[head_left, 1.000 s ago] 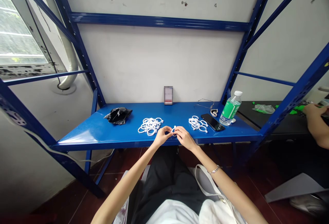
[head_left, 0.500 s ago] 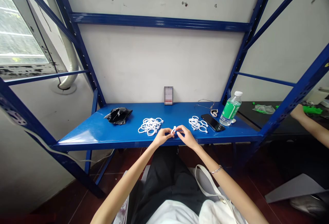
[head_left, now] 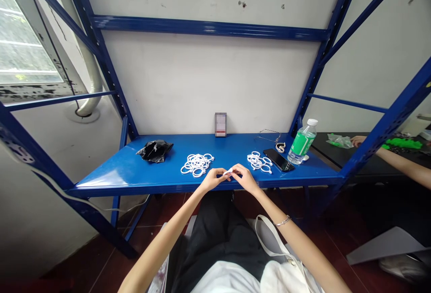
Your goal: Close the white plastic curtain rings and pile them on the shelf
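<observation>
My left hand (head_left: pixel 213 179) and my right hand (head_left: pixel 245 178) meet over the front edge of the blue shelf (head_left: pixel 134 174). Both pinch one small white plastic ring (head_left: pixel 229 172) between their fingertips. A larger pile of white rings (head_left: pixel 197 164) lies just behind my left hand. A smaller pile of white rings (head_left: pixel 258 161) lies behind my right hand. A thin bracelet (head_left: pixel 282 222) circles my right wrist.
On the shelf lie a crumpled black bag (head_left: pixel 155 150), a black phone (head_left: pixel 278 159), a green-labelled water bottle (head_left: pixel 302 142), glasses (head_left: pixel 271 137) and a small card (head_left: pixel 220 124) against the wall. Another person's arm (head_left: pixel 397 162) reaches over the dark table at right, near green parts (head_left: pixel 404 142).
My fingers have shifted round the white ring, which now lies flatter between them. The other person's hand has moved left across the dark table.
</observation>
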